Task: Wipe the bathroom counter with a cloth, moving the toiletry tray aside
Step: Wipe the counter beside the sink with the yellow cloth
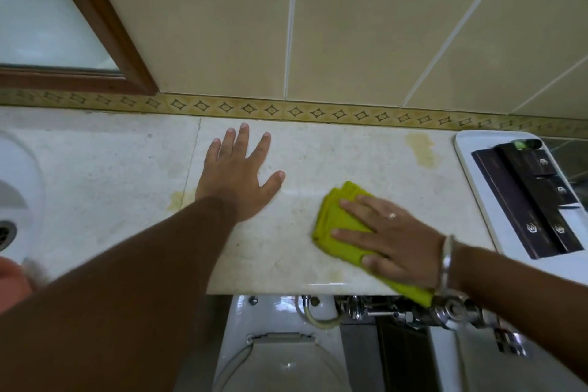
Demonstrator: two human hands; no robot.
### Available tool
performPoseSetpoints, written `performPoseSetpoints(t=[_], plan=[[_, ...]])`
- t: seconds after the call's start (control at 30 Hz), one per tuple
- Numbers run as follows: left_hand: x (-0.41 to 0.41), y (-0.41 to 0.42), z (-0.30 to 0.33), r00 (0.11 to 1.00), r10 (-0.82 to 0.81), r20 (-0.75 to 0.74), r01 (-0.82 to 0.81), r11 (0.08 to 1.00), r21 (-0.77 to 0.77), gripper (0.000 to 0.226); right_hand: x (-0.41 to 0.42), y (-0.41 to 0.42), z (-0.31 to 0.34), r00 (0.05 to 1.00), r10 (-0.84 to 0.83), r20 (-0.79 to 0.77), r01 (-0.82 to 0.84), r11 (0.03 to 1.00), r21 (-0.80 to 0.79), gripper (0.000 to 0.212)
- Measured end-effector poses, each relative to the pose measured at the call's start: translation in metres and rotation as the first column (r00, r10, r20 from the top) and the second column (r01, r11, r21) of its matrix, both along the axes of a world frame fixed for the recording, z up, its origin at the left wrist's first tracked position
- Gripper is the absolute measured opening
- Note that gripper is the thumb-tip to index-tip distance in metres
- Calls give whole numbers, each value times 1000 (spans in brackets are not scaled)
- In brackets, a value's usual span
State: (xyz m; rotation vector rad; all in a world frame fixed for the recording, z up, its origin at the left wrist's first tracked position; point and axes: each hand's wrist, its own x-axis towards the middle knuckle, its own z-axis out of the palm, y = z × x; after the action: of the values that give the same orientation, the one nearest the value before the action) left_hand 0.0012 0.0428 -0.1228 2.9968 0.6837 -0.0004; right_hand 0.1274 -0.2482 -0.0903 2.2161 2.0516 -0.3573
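Note:
A folded yellow cloth (337, 219) lies on the pale marble counter (334, 156), near its front edge. My right hand (391, 239) presses flat on top of the cloth, fingers spread, a ring and a bangle showing. My left hand (238, 172) rests palm down on the bare counter to the left of the cloth, fingers apart, holding nothing. The white toiletry tray (477, 200) sits at the counter's right end, carrying several dark boxes (528, 200).
A white sink basin (19, 188) with its drain is at the left. Yellowish stains (421, 149) mark the counter near the back. Below the front edge are a toilet (280, 353) and chrome pipework (397, 312). Tiled wall and a wood-framed mirror (105, 25) stand behind.

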Motion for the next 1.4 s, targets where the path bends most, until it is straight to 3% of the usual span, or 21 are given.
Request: performPoseSetpoints(t=[0.1, 0.2, 0.23, 0.3, 0.4, 0.47, 0.53, 0.67, 0.73, 0.8, 0.9, 0.93, 1.0, 1.07, 1.13, 1.2, 1.3, 1.37, 1.4], plan=[[1, 1, 0, 1000, 2, -9, -2, 1000, -1, 84, 39, -2, 9, 961, -256, 101, 260, 965, -31, 58], [0, 0, 0, 1000, 4, -6, -4, 1000, -14, 83, 20, 32, 2, 870, -474, 136, 473, 880, 44, 61], [0, -1, 0, 1000, 5, -4, -5, 1000, -16, 83, 1, 40, -3, 898, -418, 137, 410, 908, 88, 61], [-1, -1, 0, 1000, 7, -4, -8, 1000, -11, 82, -37, 35, -13, 987, -130, 96, 119, 987, 107, 58], [-1, 0, 1, 1000, 0, -7, 0, 1000, -1, 81, -39, -6, -11, 981, 194, -1, -194, 981, -2, 55], [-1, -1, 1, 1000, -1, -6, 1, 1000, -2, 83, -4, -22, -5, 992, 119, 30, -118, 993, -25, 54], [-1, -1, 2, 1000, 2, -11, -2, 1000, 4, 84, 36, -20, 4, 988, -122, 97, 129, 989, -73, 58], [0, 0, 0, 1000, 3, -8, -3, 1000, -9, 84, 34, 32, 0, 863, -485, 142, 493, 869, -27, 67], [-1, -1, -1, 1000, 7, -9, -7, 1000, -13, 83, -4, 51, -5, 903, -412, 125, 411, 911, 39, 67], [-1, -2, -1, 1000, 10, -7, -10, 1000, -13, 82, -41, 40, -13, 984, -151, 94, 143, 986, 83, 62], [-1, -1, 1, 1000, 1, -6, -1, 1000, -7, 83, -33, -5, -8, 996, 93, 14, -93, 996, 8, 57], [0, -1, 2, 1000, 1, -11, -1, 1000, -2, 84, -13, -13, -5, 997, 66, 41, -66, 998, 1, 56], [0, -1, 3, 1000, 3, -18, -3, 1000, -1, 86, 30, -13, 4, 983, -139, 116, 143, 989, -25, 60], [-1, -2, 3, 1000, 6, -12, -6, 1000, -6, 87, 54, 8, 5, 911, -383, 153, 393, 919, -37, 61], [0, -2, 3, 1000, 7, -7, -7, 1000, -9, 86, 39, 45, -1, 844, -510, 168, 519, 854, -17, 63], [0, -2, 2, 1000, 11, -4, -11, 1000, -11, 83, 2, 63, -8, 892, -419, 171, 421, 907, 30, 64], [-2, -3, 0, 1000, 13, -1, -13, 1000, -18, 82, -32, 25, -11, 997, -62, 50, 58, 996, 68, 60], [-1, -3, 0, 1000, 15, 4, -15, 1000, -16, 83, -13, -11, -8, 1000, -15, 13, 15, 999, 46, 57], [-1, -3, 1, 1000, 18, 4, -18, 1000, -17, 84, 6, -20, -7, 997, -74, 36, 72, 997, 36, 57]])
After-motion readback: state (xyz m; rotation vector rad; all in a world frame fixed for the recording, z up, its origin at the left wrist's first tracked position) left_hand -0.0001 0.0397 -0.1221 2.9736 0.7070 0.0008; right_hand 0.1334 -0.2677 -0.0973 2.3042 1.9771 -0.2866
